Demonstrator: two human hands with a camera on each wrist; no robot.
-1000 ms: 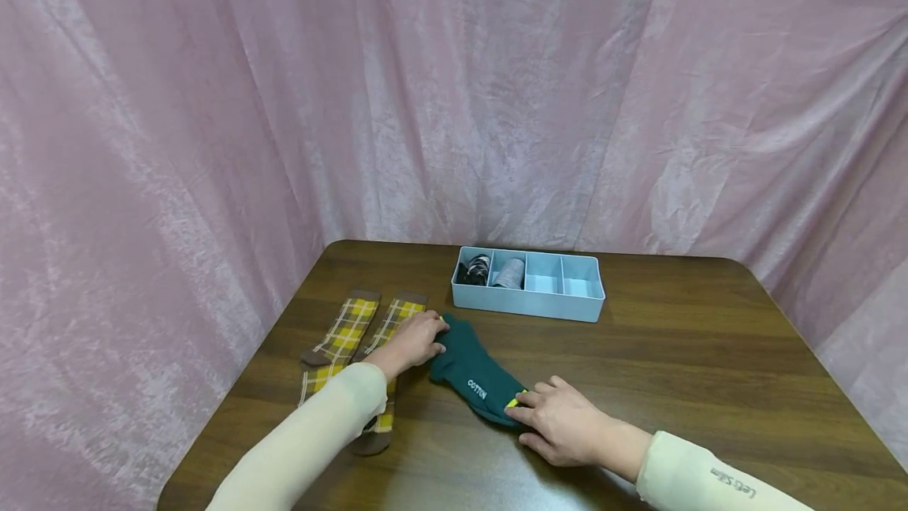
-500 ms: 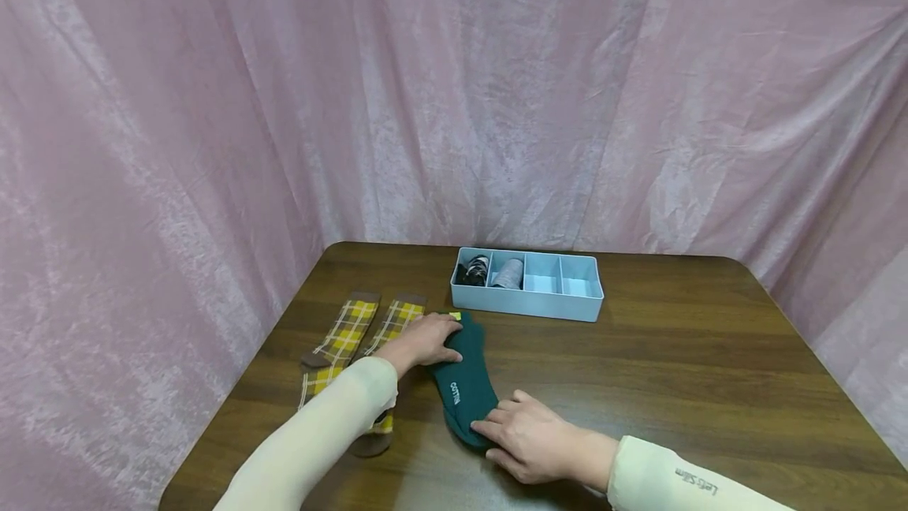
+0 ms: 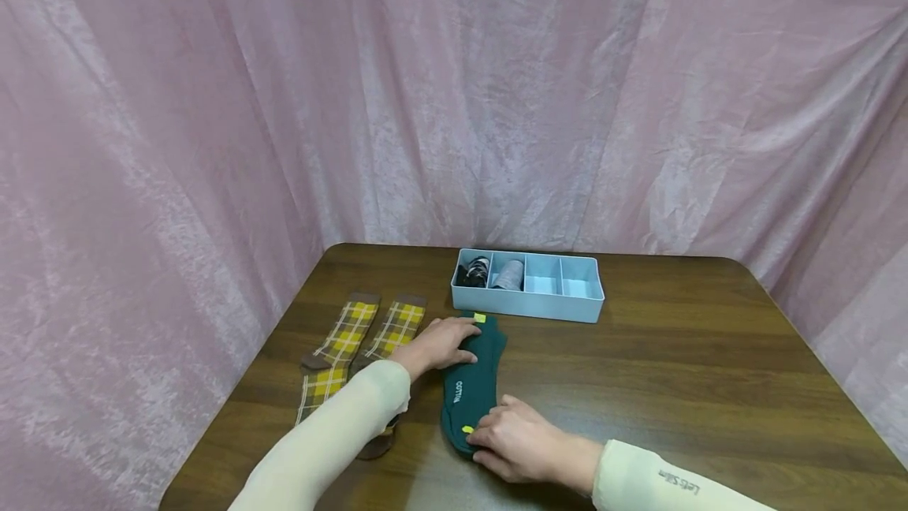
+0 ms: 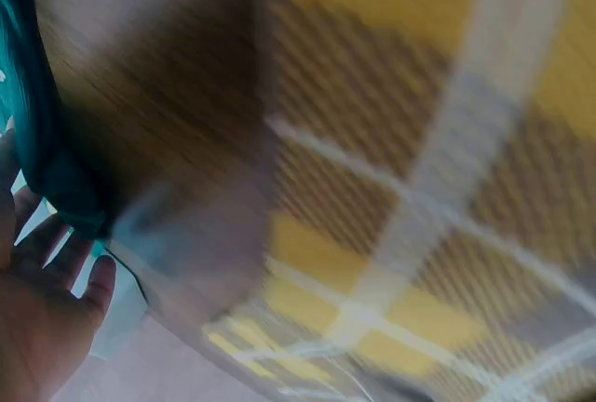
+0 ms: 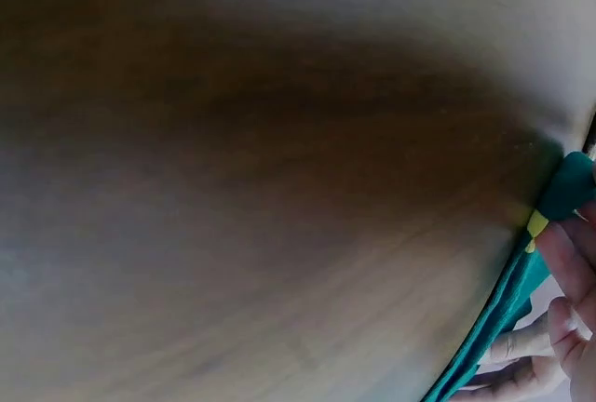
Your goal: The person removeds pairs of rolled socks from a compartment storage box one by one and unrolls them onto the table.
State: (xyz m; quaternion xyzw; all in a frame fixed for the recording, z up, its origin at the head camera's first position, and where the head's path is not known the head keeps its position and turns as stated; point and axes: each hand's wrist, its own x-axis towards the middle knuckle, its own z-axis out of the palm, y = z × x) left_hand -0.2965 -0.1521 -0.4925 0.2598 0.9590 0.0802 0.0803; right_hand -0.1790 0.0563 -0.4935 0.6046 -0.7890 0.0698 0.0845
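Note:
A pair of dark green ankle socks (image 3: 477, 369), lettered COTTON and with yellow patches, lies stacked lengthwise on the table. My left hand (image 3: 443, 344) rests on the left side of its far end, fingers extended and thumb apart. The left wrist view has those fingers of the left hand (image 4: 47, 300) against the green fabric. At the near end, my right hand (image 3: 521, 441) touches the socks with its fingertips beside a yellow patch. In the right wrist view, the fingers (image 5: 570, 258) lie against the green knit, the thumb standing off it.
Yellow-and-brown plaid socks (image 3: 345, 330) lie flat at the left, partly under the left forearm. A light blue divided box (image 3: 528, 304) stands at the back. It holds a dark patterned roll (image 3: 477, 271) and a grey roll (image 3: 508, 275). Pink curtains hang behind the wooden table (image 3: 674, 353).
The green socks have turned from slanting to nearly straight, their near end swinging left and toward me. My right hand has moved left and nearer; my left hand has shifted slightly right.

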